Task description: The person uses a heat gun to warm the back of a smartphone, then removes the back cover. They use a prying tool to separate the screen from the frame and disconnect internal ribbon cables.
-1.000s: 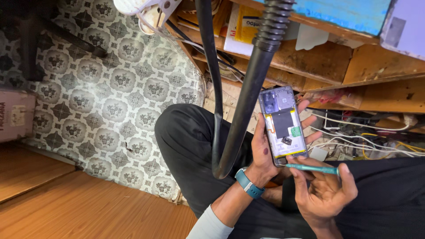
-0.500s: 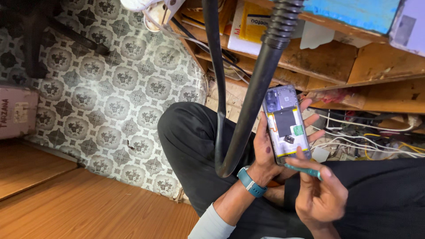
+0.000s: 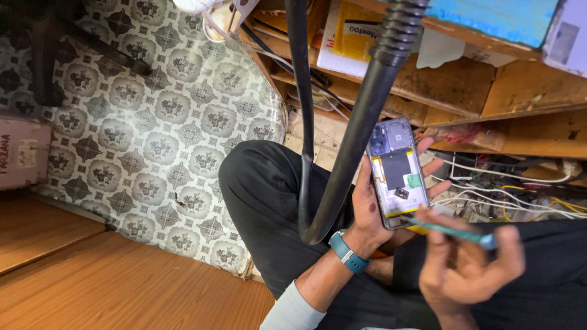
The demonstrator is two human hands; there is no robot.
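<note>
My left hand (image 3: 373, 211) grips an opened phone (image 3: 397, 174) with its back cover off, so the dark battery and small parts inside show. A blue watch band (image 3: 347, 252) circles that wrist. My right hand (image 3: 468, 269), blurred, pinches a thin teal tool (image 3: 449, 232) whose tip touches the phone's lower edge. Both hands hover over my lap in dark trousers (image 3: 263, 195).
A thick black flexible arm (image 3: 361, 122) curves down in front of the phone. Wooden shelves (image 3: 477, 79) hold boxes and papers; tangled wires (image 3: 507, 189) lie to the right. Patterned flooring (image 3: 153, 134) and a wooden board (image 3: 92, 281) lie to the left.
My right hand has shifted right and down with the teal tool, its tip staying at the phone's lower edge. The left hand keeps holding the phone.
</note>
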